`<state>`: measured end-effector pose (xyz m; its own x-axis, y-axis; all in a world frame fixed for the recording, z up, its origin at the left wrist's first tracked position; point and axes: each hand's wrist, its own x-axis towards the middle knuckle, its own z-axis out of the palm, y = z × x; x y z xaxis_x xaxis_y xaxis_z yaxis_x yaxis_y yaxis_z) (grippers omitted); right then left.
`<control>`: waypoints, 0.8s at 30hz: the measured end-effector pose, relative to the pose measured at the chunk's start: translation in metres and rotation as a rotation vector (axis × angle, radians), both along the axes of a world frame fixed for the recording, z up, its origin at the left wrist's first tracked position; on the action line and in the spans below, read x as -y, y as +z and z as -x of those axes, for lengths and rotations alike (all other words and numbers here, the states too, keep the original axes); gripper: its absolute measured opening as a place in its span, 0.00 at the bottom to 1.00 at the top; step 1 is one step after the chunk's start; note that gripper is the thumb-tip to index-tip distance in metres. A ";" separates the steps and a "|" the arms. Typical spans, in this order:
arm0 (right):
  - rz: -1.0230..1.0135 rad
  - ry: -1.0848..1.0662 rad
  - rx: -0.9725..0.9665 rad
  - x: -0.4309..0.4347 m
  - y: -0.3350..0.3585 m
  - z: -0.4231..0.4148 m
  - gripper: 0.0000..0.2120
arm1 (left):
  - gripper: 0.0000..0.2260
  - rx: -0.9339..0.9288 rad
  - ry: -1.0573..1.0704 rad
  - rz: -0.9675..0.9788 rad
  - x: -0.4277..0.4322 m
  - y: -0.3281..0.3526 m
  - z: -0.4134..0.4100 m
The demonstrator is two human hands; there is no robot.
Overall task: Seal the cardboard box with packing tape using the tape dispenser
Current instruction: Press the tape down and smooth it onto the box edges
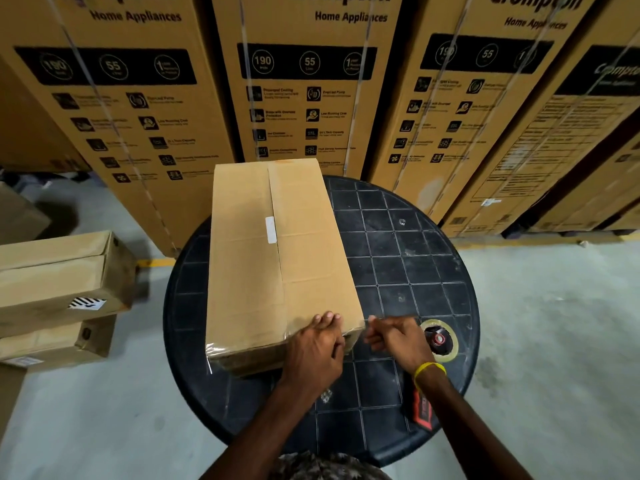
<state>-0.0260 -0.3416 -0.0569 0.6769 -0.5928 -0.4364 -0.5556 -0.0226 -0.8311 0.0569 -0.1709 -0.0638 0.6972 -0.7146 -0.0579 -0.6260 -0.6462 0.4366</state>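
A long brown cardboard box (263, 258) lies lengthwise on a round black table (398, 258), flaps closed, with clear tape running across its near end. My left hand (313, 348) presses flat on the box's near right corner. My right hand (398, 339) is just right of that corner, fingers pinched on a strip of clear tape. The tape dispenser (439, 341), with its roll and red hub, lies on the table right behind that hand. Its red and black handle (420, 408) shows under my right wrist.
Tall printed appliance cartons (304, 81) stand in a wall behind the table. Two stacked cardboard boxes (59, 285) sit on the floor to the left. Grey concrete floor (554, 341) surrounds the table.
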 end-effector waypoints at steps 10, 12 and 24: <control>-0.323 -0.001 -0.056 -0.007 0.012 -0.011 0.17 | 0.23 0.071 -0.021 0.031 -0.002 0.007 0.005; -0.408 0.010 -0.068 -0.007 0.015 -0.012 0.14 | 0.23 0.165 -0.044 0.067 -0.002 0.005 0.005; -0.374 -0.013 0.103 -0.025 -0.003 -0.004 0.12 | 0.21 0.146 -0.115 0.027 -0.010 0.011 -0.011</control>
<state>-0.0216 -0.3170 -0.0600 0.7216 -0.4147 -0.5544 -0.4672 0.2993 -0.8320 0.0681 -0.1607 -0.0523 0.6107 -0.7898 0.0581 -0.7528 -0.5562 0.3519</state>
